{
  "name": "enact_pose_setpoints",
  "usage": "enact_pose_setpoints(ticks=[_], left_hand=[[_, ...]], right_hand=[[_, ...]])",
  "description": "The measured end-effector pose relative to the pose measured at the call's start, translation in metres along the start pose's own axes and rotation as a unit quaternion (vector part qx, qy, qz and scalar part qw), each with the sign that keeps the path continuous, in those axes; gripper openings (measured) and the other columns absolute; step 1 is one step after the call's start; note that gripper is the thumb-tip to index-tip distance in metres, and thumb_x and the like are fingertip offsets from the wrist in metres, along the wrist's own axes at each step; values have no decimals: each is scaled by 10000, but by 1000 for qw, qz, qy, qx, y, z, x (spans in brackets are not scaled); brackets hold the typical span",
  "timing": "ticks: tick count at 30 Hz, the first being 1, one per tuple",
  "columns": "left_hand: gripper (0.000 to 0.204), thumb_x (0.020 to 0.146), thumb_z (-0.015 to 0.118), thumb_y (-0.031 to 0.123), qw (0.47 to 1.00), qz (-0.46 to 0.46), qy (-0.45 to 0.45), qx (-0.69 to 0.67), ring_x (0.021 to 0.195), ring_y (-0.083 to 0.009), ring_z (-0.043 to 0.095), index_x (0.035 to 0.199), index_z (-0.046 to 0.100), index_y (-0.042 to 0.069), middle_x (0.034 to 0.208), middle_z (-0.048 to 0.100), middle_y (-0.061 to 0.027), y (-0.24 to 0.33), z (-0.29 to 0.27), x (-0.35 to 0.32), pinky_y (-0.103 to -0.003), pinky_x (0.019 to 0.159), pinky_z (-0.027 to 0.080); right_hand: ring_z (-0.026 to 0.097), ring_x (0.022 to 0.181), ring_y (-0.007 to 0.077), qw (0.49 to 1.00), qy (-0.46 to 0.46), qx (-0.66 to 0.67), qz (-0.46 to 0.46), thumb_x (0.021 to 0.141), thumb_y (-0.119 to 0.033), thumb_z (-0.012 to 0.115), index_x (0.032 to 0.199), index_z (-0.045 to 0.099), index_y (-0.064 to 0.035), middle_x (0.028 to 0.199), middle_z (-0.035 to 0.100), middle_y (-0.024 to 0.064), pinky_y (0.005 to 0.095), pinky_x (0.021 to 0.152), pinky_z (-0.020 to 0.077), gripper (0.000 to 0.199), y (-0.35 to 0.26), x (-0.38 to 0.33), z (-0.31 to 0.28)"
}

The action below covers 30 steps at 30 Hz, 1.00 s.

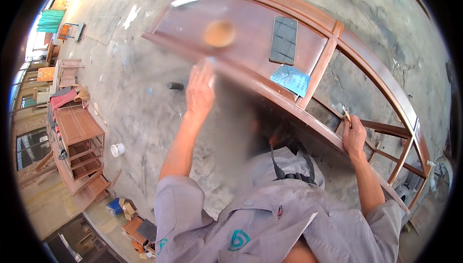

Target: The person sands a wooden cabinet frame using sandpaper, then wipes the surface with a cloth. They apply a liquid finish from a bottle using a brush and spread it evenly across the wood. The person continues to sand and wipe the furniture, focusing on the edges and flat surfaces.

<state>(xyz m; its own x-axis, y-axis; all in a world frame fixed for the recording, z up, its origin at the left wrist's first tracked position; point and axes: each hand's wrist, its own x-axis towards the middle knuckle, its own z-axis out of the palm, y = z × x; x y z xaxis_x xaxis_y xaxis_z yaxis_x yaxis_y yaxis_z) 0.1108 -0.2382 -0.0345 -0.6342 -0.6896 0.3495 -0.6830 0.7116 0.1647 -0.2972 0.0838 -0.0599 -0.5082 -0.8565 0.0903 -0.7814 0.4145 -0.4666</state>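
Observation:
A large reddish-brown wooden door frame (299, 9) lies flat in front of me, with a solid panel on the left and open slats on the right. My left hand (199, 89) reaches to the near rail of the panel and seems to press a small pale thing against it; the view there is blurred. My right hand (353, 135) grips the near rail by the open section and holds a thin brush or stick (347, 115). On the panel rest a round brown lid or dish (219, 33), a dark sanding block (283, 40) and a blue sheet (291, 79).
Concrete floor all around. A dark small cylinder (175, 86) and a white cup (117, 149) lie on the floor to the left. Brown wooden cabinets (77, 140) stand at the far left, with boxes (126, 211) below. A fan (441, 181) is at the right edge.

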Motion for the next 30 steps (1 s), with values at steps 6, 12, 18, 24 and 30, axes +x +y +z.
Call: enact_pose_setpoints(ticks=[6,12,18,24,30], left_hand=[[518,947,672,104,988,14,-51,-142,1388,-481,509,1446,588,-6,1453,615,-200,120,26,-52,-527,1183,412],[548,922,712,142,998,-1,-20,-53,1330,-511,540,1440,598,2,1438,614,-219,72,-1,-18,-548,1165,416],[495,928,649,57,988,26,-11,-151,1348,-462,547,1422,620,26,1461,610,-192,98,10,-25,-534,1176,423],[499,874,617,-5,990,-13,-36,-133,1382,-450,528,1371,649,2,1451,610,-210,103,9,-18,-524,1203,401],[456,904,694,68,993,54,-49,-89,1298,-475,583,1358,660,28,1383,656,-198,64,-6,3,-500,1144,467]], right_hand=[[644,794,448,1000,-11,-11,14,961,-80,632,918,603,-20,850,636,215,504,679,497,79,-3,-8,-1],[636,779,452,1000,-4,-8,-3,956,-79,630,898,585,-15,846,633,215,516,662,486,98,1,-9,0],[636,790,452,1000,0,-18,0,948,-76,620,920,596,-21,848,632,211,518,667,488,67,0,-2,-5],[639,798,450,1000,13,5,-15,945,-84,633,939,607,-30,859,637,202,512,676,494,60,1,1,0],[641,799,445,1000,8,11,0,939,-98,657,937,609,-36,867,641,198,508,675,496,78,5,-1,0]])
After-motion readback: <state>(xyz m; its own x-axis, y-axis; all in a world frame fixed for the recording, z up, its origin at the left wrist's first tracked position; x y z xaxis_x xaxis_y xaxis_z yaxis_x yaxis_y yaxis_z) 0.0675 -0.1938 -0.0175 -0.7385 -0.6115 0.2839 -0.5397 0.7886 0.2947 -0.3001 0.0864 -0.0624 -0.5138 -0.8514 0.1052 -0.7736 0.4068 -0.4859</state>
